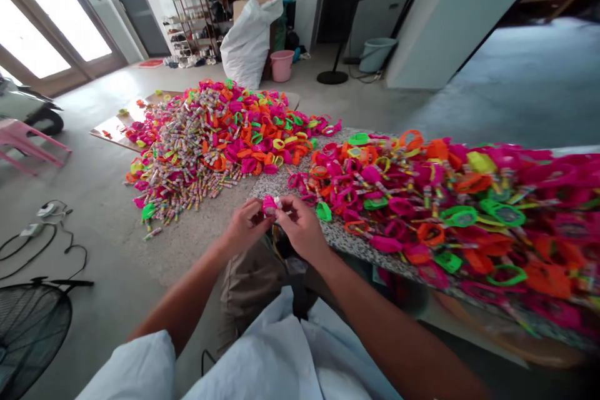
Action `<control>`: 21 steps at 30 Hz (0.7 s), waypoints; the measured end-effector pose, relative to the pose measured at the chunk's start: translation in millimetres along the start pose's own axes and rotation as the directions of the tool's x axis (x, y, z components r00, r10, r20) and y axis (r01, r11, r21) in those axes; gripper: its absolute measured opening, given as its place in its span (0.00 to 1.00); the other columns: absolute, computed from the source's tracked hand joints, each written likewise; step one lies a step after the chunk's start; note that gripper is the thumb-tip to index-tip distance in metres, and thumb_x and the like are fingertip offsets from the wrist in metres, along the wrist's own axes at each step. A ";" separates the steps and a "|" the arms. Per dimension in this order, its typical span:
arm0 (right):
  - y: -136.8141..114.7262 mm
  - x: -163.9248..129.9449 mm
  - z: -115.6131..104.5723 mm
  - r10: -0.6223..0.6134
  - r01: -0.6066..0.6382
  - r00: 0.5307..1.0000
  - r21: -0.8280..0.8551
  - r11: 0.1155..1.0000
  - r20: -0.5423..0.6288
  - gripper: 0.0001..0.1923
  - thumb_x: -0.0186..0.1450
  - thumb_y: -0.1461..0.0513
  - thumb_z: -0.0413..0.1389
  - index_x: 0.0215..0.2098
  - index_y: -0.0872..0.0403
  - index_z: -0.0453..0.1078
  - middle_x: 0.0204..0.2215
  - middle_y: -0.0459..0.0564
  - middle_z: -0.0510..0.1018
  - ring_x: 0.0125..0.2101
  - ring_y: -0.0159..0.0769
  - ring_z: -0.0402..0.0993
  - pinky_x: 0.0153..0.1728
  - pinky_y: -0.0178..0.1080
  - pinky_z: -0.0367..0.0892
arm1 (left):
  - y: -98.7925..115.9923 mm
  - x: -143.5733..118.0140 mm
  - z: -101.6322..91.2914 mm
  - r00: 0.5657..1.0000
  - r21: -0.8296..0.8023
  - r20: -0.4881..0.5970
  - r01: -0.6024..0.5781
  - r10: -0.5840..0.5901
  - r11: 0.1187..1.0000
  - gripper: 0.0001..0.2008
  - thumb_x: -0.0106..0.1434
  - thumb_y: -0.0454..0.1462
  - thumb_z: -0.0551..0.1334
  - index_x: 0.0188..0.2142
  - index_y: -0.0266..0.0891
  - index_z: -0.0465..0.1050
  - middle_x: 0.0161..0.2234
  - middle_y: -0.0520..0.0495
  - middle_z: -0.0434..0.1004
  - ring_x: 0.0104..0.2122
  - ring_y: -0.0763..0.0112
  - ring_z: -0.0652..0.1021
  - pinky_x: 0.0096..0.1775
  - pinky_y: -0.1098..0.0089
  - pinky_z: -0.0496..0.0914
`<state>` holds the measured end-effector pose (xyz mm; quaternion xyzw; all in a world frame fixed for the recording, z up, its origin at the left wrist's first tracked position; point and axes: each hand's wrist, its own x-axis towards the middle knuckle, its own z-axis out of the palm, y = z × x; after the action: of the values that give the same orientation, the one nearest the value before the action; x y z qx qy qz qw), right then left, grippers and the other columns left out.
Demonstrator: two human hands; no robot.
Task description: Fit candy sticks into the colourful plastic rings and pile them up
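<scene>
Close in front of my body, my left hand [244, 224] is closed with its fingertips round a small bright pink plastic piece [269, 205]. My right hand [300, 225] pinches the right side of the same piece, where a small white part [277, 201] shows. Both hands meet just off the near left end of a speckled stone slab [279, 185]. A heap of pink, orange, green and yellow plastic toys [389, 200], some watch-shaped, covers the slab to the right. Several have small patterned tubes attached. My fingers hide much of the held piece.
Ahead to the left lies another heap of plastic pieces and patterned tubes [197, 137], partly on a board [112, 128]. Beyond stand a white sack [248, 37], a pink bucket [282, 66] and a shoe rack [187, 19]. A black fan [35, 337] and cables [56, 225] are at left.
</scene>
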<state>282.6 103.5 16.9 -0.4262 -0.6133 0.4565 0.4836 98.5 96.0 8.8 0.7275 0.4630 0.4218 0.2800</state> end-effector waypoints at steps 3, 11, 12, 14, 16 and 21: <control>-2.9 -14.8 -5.4 -0.016 0.014 0.999 -0.023 1.000 -0.050 0.16 0.70 0.51 0.58 0.46 0.54 0.74 0.39 0.51 0.81 0.35 0.36 0.77 0.36 0.37 0.72 | 12.6 -6.7 11.8 0.991 -0.243 0.044 0.130 -0.123 0.961 0.18 0.70 0.48 0.67 0.47 0.36 0.73 0.38 0.46 0.74 0.35 0.72 0.73 0.37 0.73 0.69; -10.4 -34.7 -21.0 -0.141 0.150 0.986 -0.107 0.983 0.087 0.13 0.72 0.54 0.58 0.48 0.52 0.76 0.43 0.51 0.83 0.41 0.38 0.79 0.44 0.40 0.73 | 25.2 -18.2 31.1 0.975 -0.523 -0.020 0.180 -0.223 0.833 0.23 0.68 0.54 0.69 0.44 0.37 0.70 0.36 0.48 0.72 0.35 0.74 0.73 0.39 0.72 0.70; -10.9 -36.6 -22.6 -0.122 0.131 0.986 -0.082 0.988 0.111 0.13 0.73 0.53 0.58 0.49 0.52 0.76 0.43 0.51 0.83 0.41 0.38 0.79 0.44 0.40 0.73 | 24.1 -18.5 29.9 0.978 -0.498 -0.045 0.156 -0.205 0.853 0.23 0.68 0.54 0.69 0.42 0.36 0.70 0.36 0.49 0.72 0.35 0.74 0.73 0.39 0.72 0.69; -10.6 -39.7 -25.7 -0.058 0.059 0.988 -0.002 0.998 0.140 0.15 0.73 0.52 0.58 0.50 0.52 0.76 0.42 0.50 0.83 0.39 0.37 0.79 0.43 0.39 0.73 | 22.2 -19.4 25.4 0.987 -0.434 -0.082 0.089 -0.138 0.897 0.22 0.70 0.54 0.67 0.40 0.36 0.71 0.37 0.47 0.73 0.35 0.73 0.73 0.40 0.71 0.69; -9.5 -41.6 -28.9 -0.002 -0.006 0.989 0.056 0.998 0.149 0.16 0.74 0.51 0.58 0.51 0.52 0.76 0.40 0.49 0.83 0.39 0.37 0.80 0.42 0.39 0.73 | 21.6 -20.4 19.6 0.995 -0.346 -0.086 0.022 -0.055 0.938 0.20 0.74 0.52 0.63 0.39 0.36 0.71 0.37 0.47 0.73 0.36 0.72 0.73 0.40 0.70 0.68; -11.4 -42.0 -36.2 -0.021 0.016 0.982 0.031 0.999 0.188 0.20 0.75 0.52 0.56 0.61 0.51 0.73 0.38 0.49 0.81 0.35 0.35 0.77 0.40 0.38 0.73 | 27.6 -19.5 7.7 0.991 -0.098 0.038 -0.125 0.129 0.987 0.14 0.76 0.46 0.61 0.41 0.37 0.70 0.36 0.48 0.71 0.35 0.72 0.72 0.40 0.70 0.67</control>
<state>324.3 65.8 23.5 -0.3685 -0.6534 0.4991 0.4337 113.1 66.6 20.1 0.7505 0.3889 0.4442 0.2971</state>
